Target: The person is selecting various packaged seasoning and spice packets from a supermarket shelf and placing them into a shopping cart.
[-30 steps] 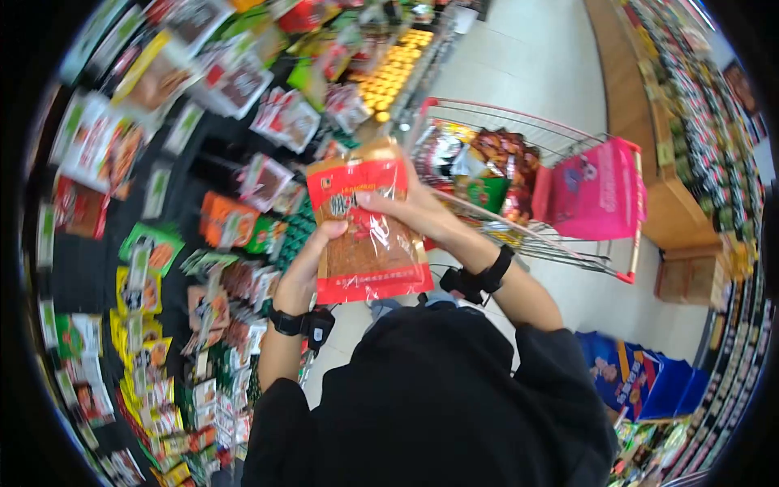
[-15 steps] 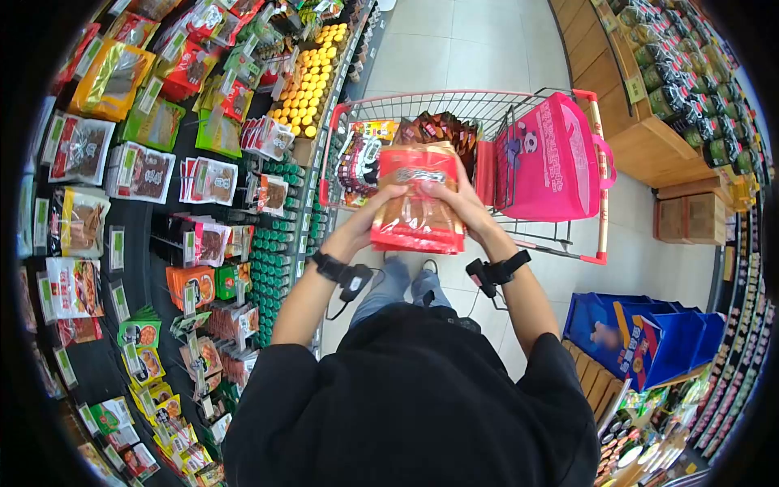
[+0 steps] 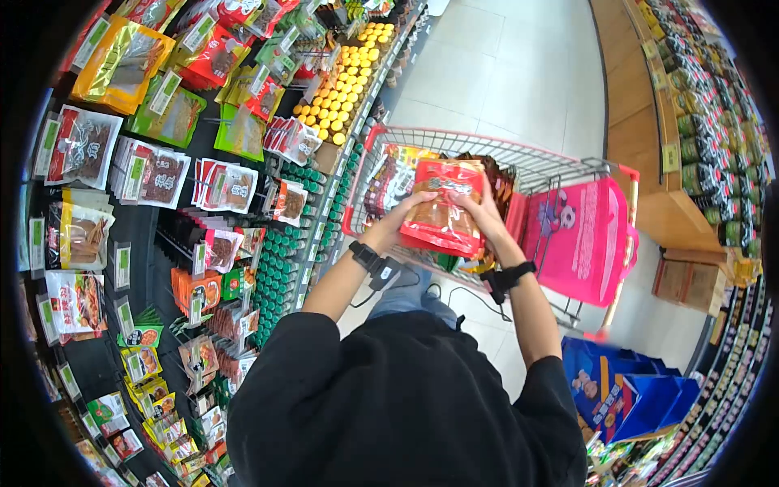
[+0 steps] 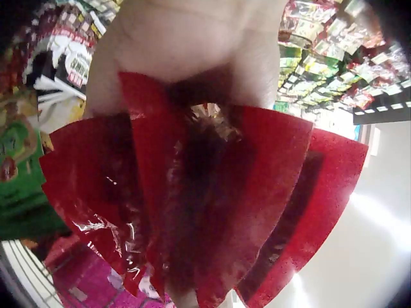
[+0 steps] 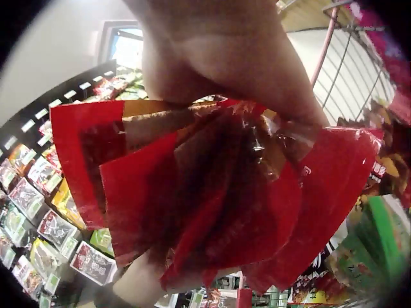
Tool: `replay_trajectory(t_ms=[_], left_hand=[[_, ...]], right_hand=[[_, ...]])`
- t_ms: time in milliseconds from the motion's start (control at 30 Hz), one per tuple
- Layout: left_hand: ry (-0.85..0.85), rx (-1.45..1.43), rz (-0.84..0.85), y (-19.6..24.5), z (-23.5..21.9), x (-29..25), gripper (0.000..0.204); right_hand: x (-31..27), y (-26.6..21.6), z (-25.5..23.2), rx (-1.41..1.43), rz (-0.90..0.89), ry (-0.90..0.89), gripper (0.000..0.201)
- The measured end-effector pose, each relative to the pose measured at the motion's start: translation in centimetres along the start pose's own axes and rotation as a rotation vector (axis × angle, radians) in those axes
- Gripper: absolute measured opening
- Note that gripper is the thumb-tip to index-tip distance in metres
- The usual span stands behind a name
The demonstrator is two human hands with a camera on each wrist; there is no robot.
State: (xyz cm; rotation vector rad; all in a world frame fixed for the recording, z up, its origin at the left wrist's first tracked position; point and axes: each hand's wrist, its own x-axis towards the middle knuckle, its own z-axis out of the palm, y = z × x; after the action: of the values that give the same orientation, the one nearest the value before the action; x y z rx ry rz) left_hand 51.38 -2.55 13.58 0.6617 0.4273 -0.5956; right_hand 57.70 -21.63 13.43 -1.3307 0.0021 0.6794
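Observation:
Several red packets (image 3: 442,213) with clear windows are stacked between both hands, above the cart in the head view. The left hand (image 3: 395,221) grips their left side, thumb on top; the right hand (image 3: 487,215) grips the right side, thumb also on top. Seen from the left wrist, the packets (image 4: 257,192) fan out beneath the left palm (image 4: 186,51). From the right wrist, the red packets (image 5: 212,192) spread below the right hand (image 5: 225,58). Most fingers are hidden under the stack.
A shopping cart (image 3: 519,150) holds snack packs (image 3: 389,180) and a pink bag (image 3: 578,235). Hanging packets (image 3: 81,146) and yellow-capped jars (image 3: 345,85) line the left shelves. Blue display boxes (image 3: 625,390) and a cardboard box (image 3: 688,284) stand at right.
From one packet displayed at first, the view now has a stack held over the cart. Since half a second ago, hands, stack and cart appear farther right in the view.

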Motion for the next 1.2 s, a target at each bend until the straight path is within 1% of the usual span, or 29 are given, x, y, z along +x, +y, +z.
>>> replay_trajectory(t_ms=[33,67,133,167,200,267,300,400,433,467,533,567,600,667,700,767,800,833,900,967,1000,1033,1067,1100,1133,1167,1200], left_hand=[[0.027,-0.019,0.009,1.0,-1.8,0.5,0.039],[0.057,-0.024,0.031,1.8,-3.4,1.1,0.039],[0.116,-0.030,0.075,3.5,-6.2,2.3,0.040],[0.126,-0.025,0.069,4.2,-7.8,2.9,0.043],[0.141,-0.032,0.067,4.9,-8.4,3.4,0.043],[0.177,-0.043,0.062,6.3,-9.9,4.0,0.045],[0.216,-0.051,0.030,6.9,-10.6,4.3,0.048],[0.262,-0.062,0.066,6.9,-14.1,6.9,0.049],[0.275,-0.053,0.087,6.6,-15.1,7.9,0.049],[0.287,-0.020,0.137,6.3,-16.1,8.8,0.048],[0.312,0.049,0.237,6.4,-16.6,9.8,0.048],[0.349,0.061,0.271,6.3,-16.7,10.1,0.042],[0.374,0.035,0.276,6.4,-17.2,10.4,0.042],[0.424,-0.024,0.289,5.6,-19.1,11.5,0.043],[0.436,0.039,0.346,4.2,-21.3,12.4,0.048],[0.555,0.147,0.251,4.3,-21.1,11.4,0.051],[0.622,0.241,0.237,3.9,-20.9,10.6,0.055],[0.690,0.334,0.216,3.9,-20.3,9.6,0.058],[0.723,0.424,0.304,3.2,-20.2,8.8,0.058],[0.734,0.383,0.177,2.4,-19.5,7.5,0.060],[0.739,0.363,0.113,2.3,-18.7,6.7,0.061],[0.788,0.330,0.009,2.2,-17.8,6.2,0.062],[0.838,0.271,0.050,1.5,-16.3,5.8,0.063],[0.887,0.214,0.093,1.2,-14.2,5.3,0.065],[0.946,0.341,0.133,-0.5,-15.1,5.4,0.057],[0.840,0.413,0.150,-2.1,-16.3,4.9,0.045],[0.798,0.459,0.159,-3.1,-16.0,3.8,0.038]], right_hand=[[2.3,0.3,0.9,0.001,0.066,-0.008,0.104],[4.1,0.9,1.6,0.025,0.091,-0.030,0.103],[7.8,1.9,2.9,0.015,0.096,-0.084,0.102],[10.5,4.4,2.6,-0.020,0.147,-0.058,0.105],[11.4,3.5,3.4,-0.029,0.132,-0.109,0.111],[14.9,5.5,3.8,0.017,0.201,-0.144,0.116],[15.1,3.8,4.9,-0.061,0.247,-0.113,0.118],[20.1,10.8,4.0,0.099,0.308,-0.094,0.118],[20.3,11.2,3.9,0.130,0.333,-0.093,0.117],[20.5,11.8,4.1,0.126,0.305,-0.043,0.113],[20.4,12.4,4.4,0.236,0.274,-0.019,0.109],[20.5,12.6,4.5,0.264,0.269,0.022,0.103],[20.8,13.2,4.6,0.270,0.256,0.056,0.102],[21.8,15.4,4.4,0.276,0.231,0.119,0.098],[22.6,17.4,4.1,0.237,0.221,0.177,0.092],[23.3,17.8,4.4,0.191,0.215,0.188,0.095],[23.4,18.3,4.4,0.168,0.215,0.194,0.096],[23.8,18.5,4.1,-0.036,0.191,0.190,0.103],[24.0,17.8,3.8,-0.245,0.239,0.161,0.107],[23.5,16.2,4.0,-0.432,0.197,0.125,0.106],[23.0,16.1,4.0,-0.452,0.182,0.152,0.105],[22.4,15.9,3.9,-0.472,0.165,0.179,0.104],[21.8,15.7,3.8,-0.494,0.146,0.206,0.102],[20.7,16.2,3.6,-0.455,0.025,0.208,0.089],[18.8,14.9,3.5,-0.584,-0.006,0.153,0.081],[17.0,13.6,3.4,-0.709,-0.043,0.096,0.073],[15.0,12.6,3.3,-0.834,-0.080,0.036,0.066]])
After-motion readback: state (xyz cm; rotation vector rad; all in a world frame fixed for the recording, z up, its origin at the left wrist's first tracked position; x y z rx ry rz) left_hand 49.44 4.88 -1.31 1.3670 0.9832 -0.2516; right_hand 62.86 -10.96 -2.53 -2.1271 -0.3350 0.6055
